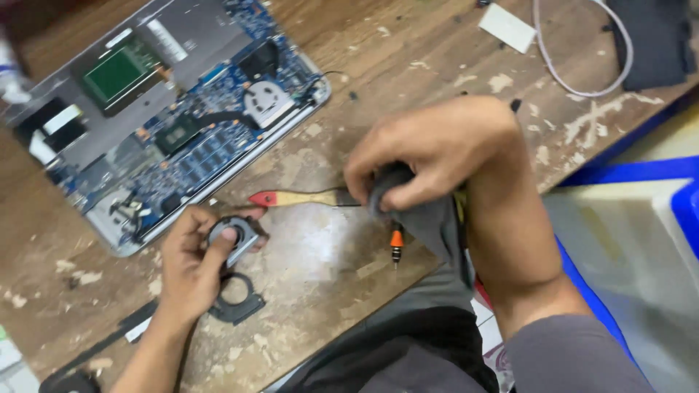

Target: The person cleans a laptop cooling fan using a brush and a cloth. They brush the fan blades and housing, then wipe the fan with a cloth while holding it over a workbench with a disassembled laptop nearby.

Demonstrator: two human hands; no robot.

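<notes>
The left hand (193, 262) pinches a round grey fan (231, 238) between thumb and fingers at 8 o'clock on the workbench (328, 255), just above a black fan cover (234, 300). The right hand (429, 149) — fingers closed tight — grips a grey cloth (426, 218) near centre. A brush (306, 197) lies between them; an opened laptop (167, 109) sits at 10 o'clock — a screwdriver (396, 244) is below the cloth.

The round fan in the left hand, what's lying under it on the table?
Under the round fan, held in the left hand, a dark ring-shaped frame lies on the wooden table. The hand covers the frame's left edge, so that part is hidden.
</notes>
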